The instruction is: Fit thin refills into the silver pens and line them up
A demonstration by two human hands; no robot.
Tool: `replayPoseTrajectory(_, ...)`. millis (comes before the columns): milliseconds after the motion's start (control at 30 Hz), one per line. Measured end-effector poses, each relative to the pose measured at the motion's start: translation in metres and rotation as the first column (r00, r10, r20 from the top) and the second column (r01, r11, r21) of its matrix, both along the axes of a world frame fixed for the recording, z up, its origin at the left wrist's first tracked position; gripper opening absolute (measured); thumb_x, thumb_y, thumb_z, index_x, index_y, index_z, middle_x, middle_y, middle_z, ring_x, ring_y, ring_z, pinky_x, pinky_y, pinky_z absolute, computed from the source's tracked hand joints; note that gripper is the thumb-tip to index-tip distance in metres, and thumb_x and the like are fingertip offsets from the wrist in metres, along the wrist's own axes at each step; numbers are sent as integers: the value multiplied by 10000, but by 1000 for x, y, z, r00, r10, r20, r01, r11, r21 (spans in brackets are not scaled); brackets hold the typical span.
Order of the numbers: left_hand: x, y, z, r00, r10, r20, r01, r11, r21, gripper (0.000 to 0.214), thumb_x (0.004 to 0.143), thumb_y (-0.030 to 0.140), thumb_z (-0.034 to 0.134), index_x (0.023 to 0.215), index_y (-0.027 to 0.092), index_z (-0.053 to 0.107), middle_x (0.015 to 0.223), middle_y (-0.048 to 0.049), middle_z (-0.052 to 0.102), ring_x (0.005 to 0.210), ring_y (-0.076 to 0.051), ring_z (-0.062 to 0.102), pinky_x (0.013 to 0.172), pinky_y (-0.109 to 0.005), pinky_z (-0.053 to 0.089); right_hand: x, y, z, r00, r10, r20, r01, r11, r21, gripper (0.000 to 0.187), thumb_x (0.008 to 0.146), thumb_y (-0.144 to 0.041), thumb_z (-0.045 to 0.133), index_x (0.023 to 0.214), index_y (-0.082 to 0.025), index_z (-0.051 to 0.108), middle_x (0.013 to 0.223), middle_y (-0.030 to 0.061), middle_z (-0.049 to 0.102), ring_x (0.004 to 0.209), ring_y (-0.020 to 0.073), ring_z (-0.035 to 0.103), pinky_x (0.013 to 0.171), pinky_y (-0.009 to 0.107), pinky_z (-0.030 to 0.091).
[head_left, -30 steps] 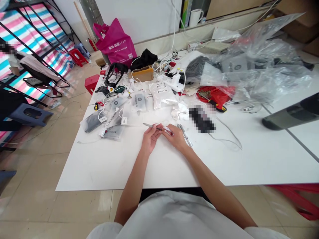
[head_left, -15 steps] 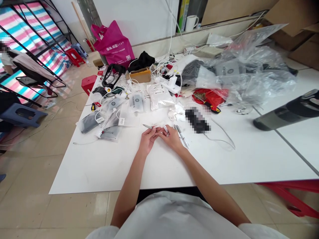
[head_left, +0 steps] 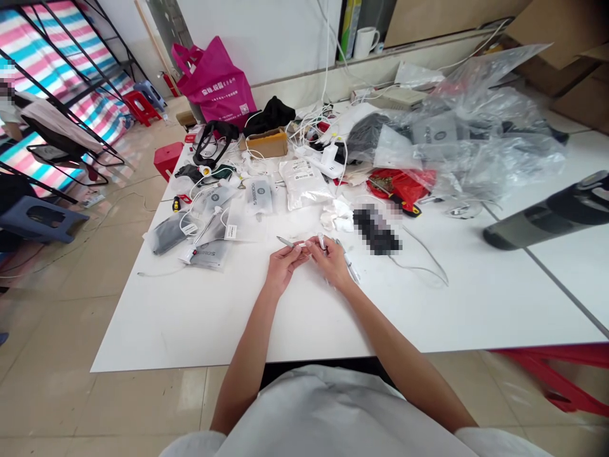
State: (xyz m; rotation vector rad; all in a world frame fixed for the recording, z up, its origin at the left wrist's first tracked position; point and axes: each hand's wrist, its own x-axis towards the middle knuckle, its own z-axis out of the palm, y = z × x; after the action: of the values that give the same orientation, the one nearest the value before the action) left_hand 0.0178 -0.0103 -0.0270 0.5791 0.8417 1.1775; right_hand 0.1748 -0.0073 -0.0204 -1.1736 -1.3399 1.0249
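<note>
Close together over the white table (head_left: pixel 190 330), my two hands are working at chest height. My left hand (head_left: pixel 284 266) is closed around a pen (head_left: pixel 285 241), whose grey pointed end sticks out to the left. Between the fingertips of both hands shows a small white piece (head_left: pixel 302 245), too small to make out well. My right hand (head_left: pixel 330 261) is closed in a pinch on that piece, and a clear and white pen-like part (head_left: pixel 321 241) stands up among its fingers. Just right of it, grey and white pens (head_left: pixel 351 266) lie on the table, partly covered by the hand.
Bagged dark pouches (head_left: pixel 169 233) and cables lie on the left. A white packet (head_left: pixel 304 183), crumpled tissue (head_left: pixel 337 214) and a red bag (head_left: pixel 404 189) are beyond my hands. On the right lies a dark bottle (head_left: pixel 547 212). A pink bag (head_left: pixel 221 82) stands at the back.
My right hand has turned slightly and its fingers have shifted on the small piece. The white piece between the fingertips shows more plainly. The pen tip has moved slightly right.
</note>
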Motion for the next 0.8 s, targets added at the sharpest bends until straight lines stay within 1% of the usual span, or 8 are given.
replayPoseTrajectory(67,-1,1,-2,999,27,40,-27,1000,-14,340,816,312,883,1091,130,802,1044,-114,812,1042,-239,771,1085,-413,530,-1,2,0,983,-4,-182,-6,998,-57,388,921,-604,689,921,-216,683,671,-24,525,606,140,467,602,301,436)
replayPoseTrajectory(133,-3,3,-4,995,58,82,-56,998,-25,327,832,307,872,1101,140,791,1029,-92,809,1015,-209,775,1087,-386,537,-3,4,-1,937,-11,-350,-27,994,-103,396,895,-611,722,886,-221,654,622,-55,421,564,123,409,577,296,433)
replayPoseTrajectory(267,-4,5,-5,987,86,137,-83,996,-28,255,856,281,850,1062,147,780,1032,-71,799,1039,-195,770,1101,-365,543,-4,8,-3,847,14,-532,-112,982,-153,394,865,-595,771,841,-231,621,621,-80,297,550,109,304,549,288,414)
replayPoseTrajectory(333,-5,5,-4,975,131,178,-125,991,-40,219,875,263,831,1059,158,773,1054,-66,796,1120,-201,754,1134,-359,528,-4,8,-3,839,19,-543,-127,979,-161,394,867,-590,772,840,-231,612,632,-79,283,554,108,291,545,287,413)
replayPoseTrajectory(433,-6,6,-3,942,224,251,-213,974,-71,184,891,226,812,1061,180,762,1094,-51,794,1239,-194,710,1182,-336,498,-4,8,-4,870,15,-493,-116,978,-173,420,865,-621,762,860,-227,616,620,-77,311,552,110,320,551,292,425)
replayPoseTrajectory(500,-6,6,-2,930,247,273,-235,969,-75,180,888,209,811,1058,185,758,1110,-47,793,1285,-194,687,1205,-337,482,-5,7,-4,882,15,-470,-110,978,-176,441,852,-640,764,868,-224,619,617,-75,336,551,110,343,555,292,429)
replayPoseTrajectory(633,-5,5,-2,948,201,246,-197,979,-42,183,882,202,813,1056,177,765,1112,-55,793,1316,-211,668,1230,-361,461,-8,4,-4,897,34,-441,-122,977,-173,443,844,-640,767,865,-219,630,618,-68,370,562,115,392,565,289,436)
replayPoseTrajectory(800,-3,3,-1,960,160,230,-165,986,1,185,878,208,817,1053,166,777,1094,-59,793,1283,-212,686,1227,-362,457,-10,2,-4,912,38,-408,-106,984,-146,432,863,-634,748,879,-215,646,620,-65,393,568,113,428,564,278,429)
